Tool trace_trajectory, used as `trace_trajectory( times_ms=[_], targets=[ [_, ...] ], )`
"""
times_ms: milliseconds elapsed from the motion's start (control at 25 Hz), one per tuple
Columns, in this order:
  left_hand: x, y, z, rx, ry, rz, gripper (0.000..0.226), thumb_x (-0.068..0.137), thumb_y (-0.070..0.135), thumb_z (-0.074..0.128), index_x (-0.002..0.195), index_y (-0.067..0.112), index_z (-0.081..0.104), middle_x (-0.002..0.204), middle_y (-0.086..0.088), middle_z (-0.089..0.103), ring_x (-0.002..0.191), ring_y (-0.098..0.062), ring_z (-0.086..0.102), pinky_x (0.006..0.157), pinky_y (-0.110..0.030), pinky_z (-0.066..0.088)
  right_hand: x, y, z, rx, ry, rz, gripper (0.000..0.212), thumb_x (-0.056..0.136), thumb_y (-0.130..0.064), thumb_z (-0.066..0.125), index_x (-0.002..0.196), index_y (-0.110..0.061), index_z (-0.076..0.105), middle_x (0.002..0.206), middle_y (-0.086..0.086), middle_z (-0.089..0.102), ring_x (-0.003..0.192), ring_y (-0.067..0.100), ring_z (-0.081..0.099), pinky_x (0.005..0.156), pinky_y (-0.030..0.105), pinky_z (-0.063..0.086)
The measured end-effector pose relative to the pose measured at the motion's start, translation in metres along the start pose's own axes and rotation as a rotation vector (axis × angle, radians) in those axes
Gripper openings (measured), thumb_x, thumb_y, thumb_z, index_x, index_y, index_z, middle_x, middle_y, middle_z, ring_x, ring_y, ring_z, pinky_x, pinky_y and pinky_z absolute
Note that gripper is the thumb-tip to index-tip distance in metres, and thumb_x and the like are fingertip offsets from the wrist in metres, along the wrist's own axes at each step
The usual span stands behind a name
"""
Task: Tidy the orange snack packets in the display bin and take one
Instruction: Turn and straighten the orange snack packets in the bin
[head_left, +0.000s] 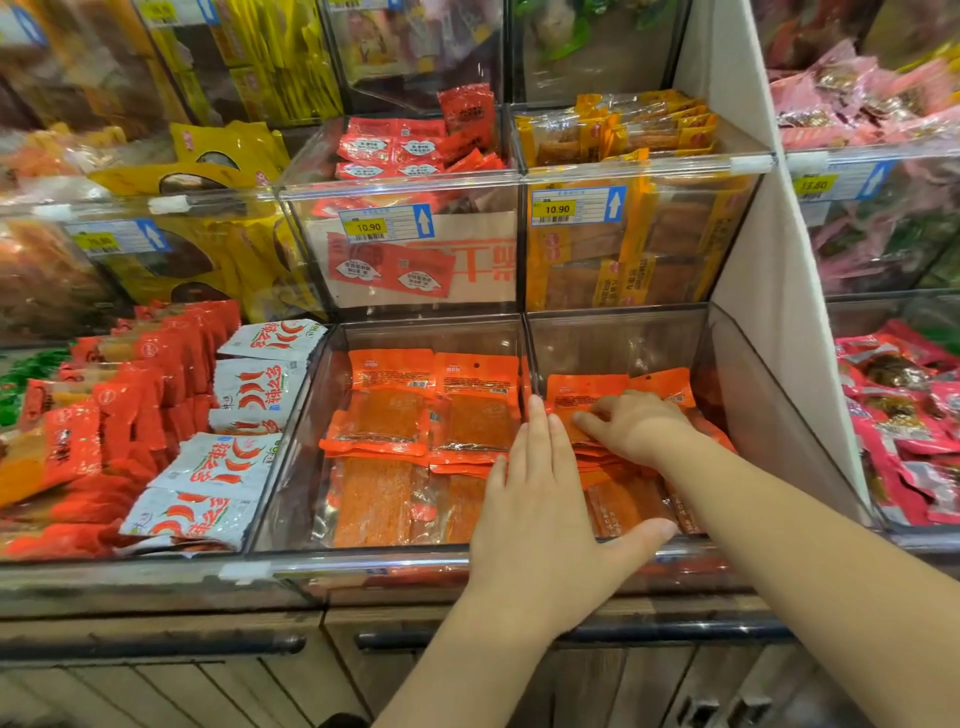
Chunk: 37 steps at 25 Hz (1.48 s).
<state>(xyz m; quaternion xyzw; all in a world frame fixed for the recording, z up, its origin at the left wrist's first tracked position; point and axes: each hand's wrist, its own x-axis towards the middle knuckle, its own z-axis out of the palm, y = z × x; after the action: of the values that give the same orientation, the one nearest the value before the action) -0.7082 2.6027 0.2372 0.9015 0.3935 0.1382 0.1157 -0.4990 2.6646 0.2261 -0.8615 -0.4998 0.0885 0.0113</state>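
Orange snack packets (395, 410) lie in neat overlapping rows in the left half of a clear display bin (363, 564). More orange packets (587, 387) fill the right half, behind a clear divider. My left hand (540, 499) reaches over the front rim with straight fingers, its thumb spread against the packets in the right half. Deeper in that half, my right hand (636, 423) rests on the stack, its fingers curled over the top packet's edge. The packets under both hands are partly hidden.
White chilli packets (249, 395) and red packets (130, 395) fill the bins to the left. Pink packets (904, 410) lie in the bin to the right. Upper bins hold red (395, 148) and yellow-orange packets (639, 130). Wooden cabinet fronts (208, 675) stand below.
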Motion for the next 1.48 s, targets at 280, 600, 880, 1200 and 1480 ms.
trace_trajectory(
  times_ms=[280,600,880,1200,1480],
  targets=[
    [0.001,-0.054,-0.044,-0.296,-0.237,0.193,0.064,0.100,0.055,0.053,0.157,0.036,0.032,0.169,0.018,0.003,0.152,0.000,0.015,0.122,-0.030,0.026,-0.031,-0.017,-0.011,0.316,0.183,-0.105,0.041,0.107,-0.035,0.039,0.135,-0.012,0.059,0.139,0.015,0.060,0.129,0.033,0.053,0.106,0.038,0.041],
    [0.060,-0.153,-0.075,0.301,0.045,-0.336,0.052,0.103,0.043,0.046,0.144,0.011,0.046,0.143,-0.014,0.050,0.134,-0.032,0.047,0.106,-0.044,0.044,-0.101,-0.109,0.005,0.465,0.259,-0.175,0.082,0.105,-0.044,0.043,0.162,-0.008,-0.004,0.171,0.012,0.002,0.156,0.027,0.016,0.124,0.039,0.024],
    [0.100,-0.137,-0.085,0.351,-0.332,-0.576,0.080,0.098,0.058,0.054,0.156,0.008,0.030,0.159,-0.015,0.039,0.141,-0.037,0.044,0.112,-0.048,0.041,-0.102,-0.114,0.006,0.297,0.349,-0.141,0.098,0.099,-0.064,0.043,0.161,-0.008,-0.008,0.171,0.012,0.000,0.156,0.027,0.019,0.119,0.040,0.034],
    [0.078,-0.139,-0.095,0.108,0.150,-0.425,0.082,0.091,0.033,0.074,0.153,0.015,0.024,0.149,-0.013,0.038,0.131,-0.038,0.052,0.102,-0.048,0.047,-0.101,-0.104,0.008,0.463,0.388,-0.200,0.079,0.105,-0.051,0.041,0.163,-0.010,0.007,0.170,0.007,0.011,0.156,0.023,0.015,0.124,0.040,0.022],
    [0.011,-0.106,-0.068,-0.900,0.505,-0.042,0.086,0.072,0.024,0.089,0.142,0.029,0.040,0.108,0.006,0.057,0.093,-0.014,0.070,0.081,-0.035,0.059,-0.118,-0.087,-0.010,1.052,0.332,-0.475,0.039,0.095,-0.052,0.055,0.131,-0.038,0.055,0.101,-0.020,0.071,0.098,-0.006,0.065,0.083,0.013,0.050]
  ],
)
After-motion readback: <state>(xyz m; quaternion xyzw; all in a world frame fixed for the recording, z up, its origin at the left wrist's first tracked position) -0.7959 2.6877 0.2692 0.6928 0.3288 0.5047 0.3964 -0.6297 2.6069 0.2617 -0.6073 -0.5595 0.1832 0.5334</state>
